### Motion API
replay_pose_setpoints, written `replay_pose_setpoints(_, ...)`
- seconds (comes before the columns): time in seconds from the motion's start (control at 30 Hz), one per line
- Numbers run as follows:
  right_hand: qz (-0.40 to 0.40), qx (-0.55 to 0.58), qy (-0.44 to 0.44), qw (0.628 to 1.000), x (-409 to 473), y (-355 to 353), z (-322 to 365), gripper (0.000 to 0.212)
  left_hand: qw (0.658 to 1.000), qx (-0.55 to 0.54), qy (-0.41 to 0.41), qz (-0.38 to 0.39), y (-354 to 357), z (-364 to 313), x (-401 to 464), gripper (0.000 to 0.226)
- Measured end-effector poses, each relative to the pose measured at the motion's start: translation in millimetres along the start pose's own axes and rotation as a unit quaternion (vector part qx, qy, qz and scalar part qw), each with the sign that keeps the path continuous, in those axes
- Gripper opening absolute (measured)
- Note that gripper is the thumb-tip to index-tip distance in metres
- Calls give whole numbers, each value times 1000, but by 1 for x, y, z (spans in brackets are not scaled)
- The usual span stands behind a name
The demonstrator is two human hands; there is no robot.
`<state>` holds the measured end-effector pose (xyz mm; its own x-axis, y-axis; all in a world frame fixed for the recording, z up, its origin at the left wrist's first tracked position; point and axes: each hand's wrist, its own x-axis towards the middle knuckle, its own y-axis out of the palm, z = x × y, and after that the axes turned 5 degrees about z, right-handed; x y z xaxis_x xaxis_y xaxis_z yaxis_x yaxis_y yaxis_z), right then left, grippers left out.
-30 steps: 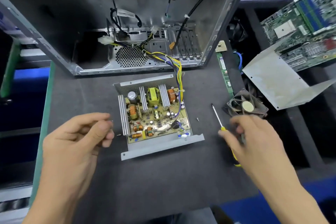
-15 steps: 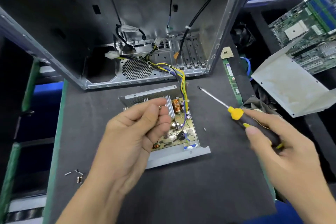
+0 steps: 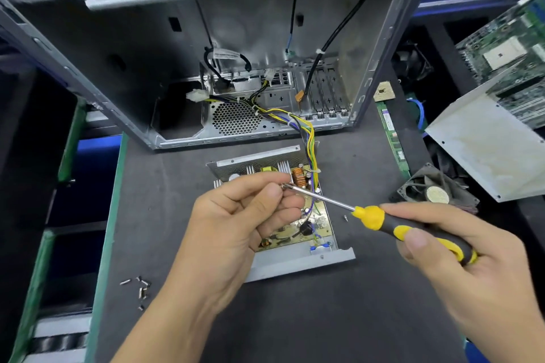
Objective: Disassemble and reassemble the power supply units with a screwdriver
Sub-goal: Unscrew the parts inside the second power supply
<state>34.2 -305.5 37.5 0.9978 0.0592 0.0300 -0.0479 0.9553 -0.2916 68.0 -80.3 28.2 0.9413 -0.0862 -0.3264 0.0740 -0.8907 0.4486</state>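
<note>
Opened power supply unit (image 3: 298, 262) lying on the dark worktop (image 3: 295, 318), circuit board exposed, wire bundle (image 3: 308, 138) running back into the empty computer case (image 3: 147, 68). Left hand (image 3: 244, 215) above the board, grip pinched on a small screw (image 3: 285, 186). Right hand (image 3: 460, 256) wrapped around the yellow-and-black screwdriver (image 3: 392, 225), tip touching that screw. Loose screws (image 3: 138, 286) at lower left; cooling fan (image 3: 436, 193) at right.

left hand (image 3: 241, 215) hides power supply (image 3: 306, 256) board
</note>
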Motion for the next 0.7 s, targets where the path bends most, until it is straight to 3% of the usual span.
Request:
replay_pose_setpoints(0.57,15,24,38,999,-1,-1,4,15,997,66,25,8,-3,0,-1,17)
replay_pose_setpoints(0.7,90,63,88,990,8,-11,10,53,992,124,26,20,-8,2,-3,18)
